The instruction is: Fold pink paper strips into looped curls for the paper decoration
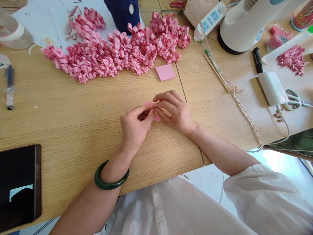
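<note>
A small pink paper piece is pinched between my two hands above the wooden table, most of it hidden by the fingers. My left hand, with a dark green bangle on its wrist, closes thumb and forefinger on it. My right hand meets it from the other side, fingertips pressed together at the same spot. Just beyond the hands lies a flat pink paper square. Behind that spreads a long heap of curled pink paper pieces.
A phone or tablet lies at the front left, a pen-like cutter beyond it. A dark blue container, power strip and white appliance stand at the back. A braided cord, white adapter and scissors lie right.
</note>
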The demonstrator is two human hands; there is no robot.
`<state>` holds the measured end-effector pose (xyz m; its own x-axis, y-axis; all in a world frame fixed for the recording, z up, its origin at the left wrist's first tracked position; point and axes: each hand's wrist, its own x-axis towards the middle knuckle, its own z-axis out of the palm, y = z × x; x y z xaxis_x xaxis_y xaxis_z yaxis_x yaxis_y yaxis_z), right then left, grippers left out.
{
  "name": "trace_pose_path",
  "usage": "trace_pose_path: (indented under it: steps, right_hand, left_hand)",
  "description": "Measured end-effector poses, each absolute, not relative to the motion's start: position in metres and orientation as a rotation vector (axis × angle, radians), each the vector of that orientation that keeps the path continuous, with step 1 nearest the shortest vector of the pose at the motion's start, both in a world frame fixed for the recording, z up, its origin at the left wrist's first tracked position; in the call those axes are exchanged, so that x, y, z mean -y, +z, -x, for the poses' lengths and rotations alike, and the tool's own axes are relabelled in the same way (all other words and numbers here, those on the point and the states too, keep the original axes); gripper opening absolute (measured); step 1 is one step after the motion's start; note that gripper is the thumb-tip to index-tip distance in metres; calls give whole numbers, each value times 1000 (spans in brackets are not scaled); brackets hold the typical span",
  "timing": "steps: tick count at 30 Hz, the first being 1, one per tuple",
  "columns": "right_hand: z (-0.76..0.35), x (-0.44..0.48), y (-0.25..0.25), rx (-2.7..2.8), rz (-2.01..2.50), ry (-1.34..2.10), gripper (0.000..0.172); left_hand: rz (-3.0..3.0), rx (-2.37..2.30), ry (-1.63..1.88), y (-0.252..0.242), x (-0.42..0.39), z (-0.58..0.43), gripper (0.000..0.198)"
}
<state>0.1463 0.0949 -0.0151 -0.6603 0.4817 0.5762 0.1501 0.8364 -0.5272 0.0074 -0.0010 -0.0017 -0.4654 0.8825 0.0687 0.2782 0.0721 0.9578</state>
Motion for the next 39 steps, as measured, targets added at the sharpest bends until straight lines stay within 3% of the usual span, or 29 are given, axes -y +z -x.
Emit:
trace_pose_path:
  steps: [10, 14, 18, 22, 28, 39]
  right_hand:
    - [-147, -95, -13, 1988, 642, 875, 14]
    - [-145, -93, -11, 1862, 717, 1021, 15]
    - [-145, -93, -11, 1812, 757, 1098, 17]
    - [-145, -93, -11, 1804, 728, 1106, 19]
    - [-145, -94, -11, 1822, 720, 1163, 25]
    - [-145, -92, -10, 1857, 715, 1232, 20]
  left_hand:
    - [-1010, -1703, 1752, -15, -6, 10, 40]
    - [-763, -1383, 1614, -14, -9, 7, 53]
    - [-655, -1207, 1475, -8, -9, 0, 52]
    - [-733, -1300, 1542, -9, -8, -2, 59]
    - [-843, -1446, 1587, -13, -7, 0, 53]
    - [-875, -1505, 1596, -11, -5, 0, 52]
